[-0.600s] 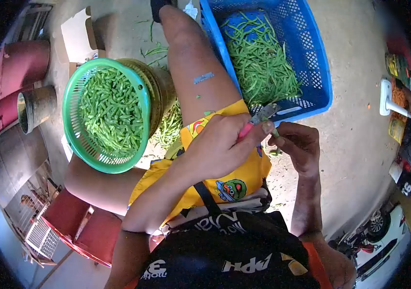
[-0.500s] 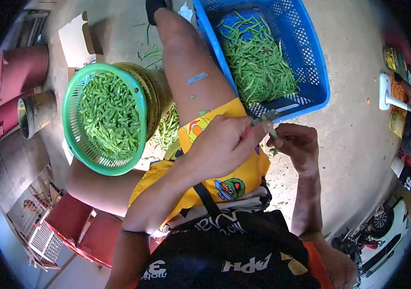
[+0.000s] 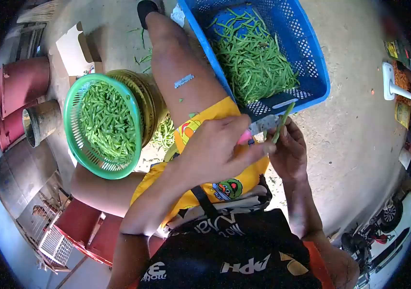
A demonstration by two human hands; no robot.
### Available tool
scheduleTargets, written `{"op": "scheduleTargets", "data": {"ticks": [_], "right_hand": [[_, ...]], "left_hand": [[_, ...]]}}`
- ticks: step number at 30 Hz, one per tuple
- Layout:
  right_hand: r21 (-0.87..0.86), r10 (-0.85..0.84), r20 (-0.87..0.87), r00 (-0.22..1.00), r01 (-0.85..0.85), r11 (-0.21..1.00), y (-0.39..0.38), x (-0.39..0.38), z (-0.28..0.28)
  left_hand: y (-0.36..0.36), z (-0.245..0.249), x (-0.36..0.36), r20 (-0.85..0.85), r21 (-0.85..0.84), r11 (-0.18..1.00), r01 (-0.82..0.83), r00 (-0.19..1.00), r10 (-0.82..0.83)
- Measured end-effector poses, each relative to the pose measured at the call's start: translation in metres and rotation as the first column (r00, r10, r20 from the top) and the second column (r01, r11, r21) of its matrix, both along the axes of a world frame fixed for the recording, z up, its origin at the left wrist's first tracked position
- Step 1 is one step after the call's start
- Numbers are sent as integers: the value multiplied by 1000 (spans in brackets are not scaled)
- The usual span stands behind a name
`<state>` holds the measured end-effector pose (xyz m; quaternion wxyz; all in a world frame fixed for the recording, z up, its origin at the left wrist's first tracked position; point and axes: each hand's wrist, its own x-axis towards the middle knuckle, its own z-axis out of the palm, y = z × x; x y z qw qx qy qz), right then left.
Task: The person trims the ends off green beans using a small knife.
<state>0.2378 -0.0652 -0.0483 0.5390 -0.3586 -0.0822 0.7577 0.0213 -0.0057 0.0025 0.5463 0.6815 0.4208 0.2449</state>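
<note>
My left hand (image 3: 212, 149) is closed round the pink handle of a small knife (image 3: 263, 125), its blade pointing right towards the other hand. My right hand (image 3: 290, 154) pinches a long green bean (image 3: 285, 118), which stands up beside the blade tip. Both hands are close together above my yellow shorts (image 3: 241, 176). Beyond them, a blue crate (image 3: 318, 77) holds a heap of long green beans (image 3: 258, 62). To the left, a green basket (image 3: 70, 144) is filled with short cut pieces (image 3: 106, 120).
A brownish-yellow round container (image 3: 150, 103) stands against the green basket, with more green pieces (image 3: 164, 135) on the floor beside it. An open cardboard box (image 3: 74, 50) lies at upper left. Red tubs (image 3: 22, 84) are at far left. A person's arm (image 3: 408, 74) shows at the right edge.
The knife blade now shows clearly, and the bean stands taller above my right fingers. My right hand has shifted slightly left. The view has shifted a little.
</note>
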Motion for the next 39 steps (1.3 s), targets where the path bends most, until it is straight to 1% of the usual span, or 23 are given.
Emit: {"op": "scheduleTargets", "data": {"ticks": [1,2,5,7,9,13,15,16,17,19,21,23,25,26,27,28,29,30,32,33,35,36,39], "right_hand": [[-52,-50,-158,986,42,998,-1,-3,3],[-76,-55,-158,986,43,996,-7,-5,1],[-179,-131,-259,957,86,980,-7,-15,14],[-178,-140,-299,944,88,980,-10,-14,9],[-260,-188,-395,899,86,962,-17,-10,1],[-239,-184,-439,880,83,968,-12,-14,7],[-182,-197,-344,918,141,973,-3,-18,5],[-172,-142,-296,945,94,981,8,-9,-1],[-198,-55,-9,998,52,979,19,-3,-1],[-92,-87,-126,988,76,993,46,18,-41],[-106,-97,7,995,97,990,85,27,-56],[-38,31,12,999,-30,999,124,46,-81],[-1,234,218,947,-240,971,172,59,-122],[11,243,640,729,-325,946,190,42,-137],[-15,170,920,352,-402,915,206,19,-149],[-150,212,975,68,-503,851,221,3,-159],[-303,212,952,-223,-555,775,233,-8,-171],[-300,210,952,-221,-560,772,241,-17,-201],[-137,-265,889,-373,-769,624,244,-28,-269],[-142,-266,887,-377,-771,621,245,-35,-277],[-668,16,685,-729,-619,412,245,-58,-284],[-658,78,704,-706,-607,446,246,-59,-279],[-714,114,653,-748,-559,421,258,-36,-262]], "left_hand": [[0,0,2,-43,83,997,10,999,-7],[0,-1,6,-85,163,986,23,996,-9],[-3,-2,14,-144,130,991,16,990,3],[-1,2,16,-168,135,991,13,986,10],[-1,1,18,-192,140,990,10,981,17],[-7,-12,21,-208,154,986,65,978,-32],[-7,-10,21,-181,171,982,74,983,-43],[-7,-2,20,-178,178,981,83,983,-51],[-7,4,19,-175,186,978,93,983,-60],[-9,6,18,-226,162,976,145,968,-107],[-11,5,19,-264,223,970,99,964,-37],[-18,-9,15,-224,265,960,91,974,-30],[-24,-15,14,-197,112,992,52,980,-29],[-23,-16,12,-184,51,998,43,982,-33],[-21,-16,10,-185,52,998,39,982,-29],[-17,-16,7,-125,54,999,-7,992,14],[-14,-16,4,-66,53,997,-54,996,58],[-13,-18,1,-69,54,997,-60,996,64],[-13,-22,-2,54,-87,978,-189,979,194],[-12,-24,-3,60,-88,977,-193,978,199],[-8,-26,-8,106,-140,959,-247,959,262],[-5,-25,-10,109,-148,957,-248,958,265],[0,-20,-14,55,-223,951,-212,972,230]]}}
